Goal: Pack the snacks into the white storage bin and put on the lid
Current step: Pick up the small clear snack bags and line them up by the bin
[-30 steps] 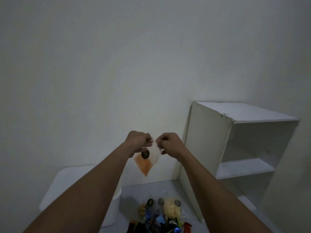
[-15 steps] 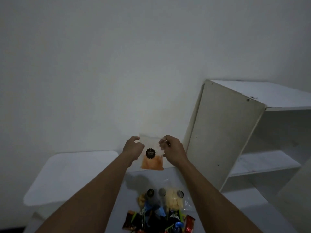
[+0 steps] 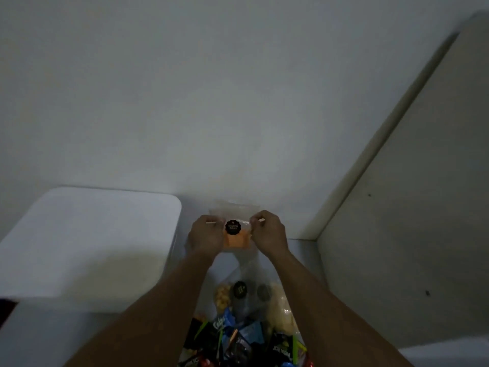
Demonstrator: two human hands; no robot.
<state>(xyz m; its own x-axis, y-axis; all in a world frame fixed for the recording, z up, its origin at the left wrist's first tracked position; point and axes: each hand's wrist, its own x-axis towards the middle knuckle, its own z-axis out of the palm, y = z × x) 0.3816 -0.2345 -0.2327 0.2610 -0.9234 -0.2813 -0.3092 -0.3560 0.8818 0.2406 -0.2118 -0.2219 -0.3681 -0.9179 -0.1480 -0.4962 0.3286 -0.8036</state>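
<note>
**Progress:** early stage, with nothing visibly packed. The white storage bin (image 3: 53,335), at the left of the frame, is closed. Its lid (image 3: 100,229) still lies flat on top and hides the inside.

**In hand:** one snack packet (image 3: 236,238), at the centre of the frame just below the middle, between the bin and the shelf unit (image 3: 410,207).
- The left hand (image 3: 205,235) pinches its upper left edge and the right hand (image 3: 268,234) its upper right edge, fingers curled.
- It is a flat rectangular pouch of clear, crinkly film, with orange contents settled low and a round scalloped black sticker on the front.

**Waiting:** a snack pile (image 3: 246,327) at the bottom centre, loosely heaped on the pale floor.
- It holds clear bags of pale yellow pieces with black round stickers.
- There are also glossy wrappers in blue, black, green and red; these are probably light and slippery.

**Bin:** smooth matt white plastic with rounded corners.

**Shelf unit:** at the right of the frame, a flat white board panel with a few dark specks.

**Left to do:** take off the lid, load the packet and the pile, refit the lid
</note>
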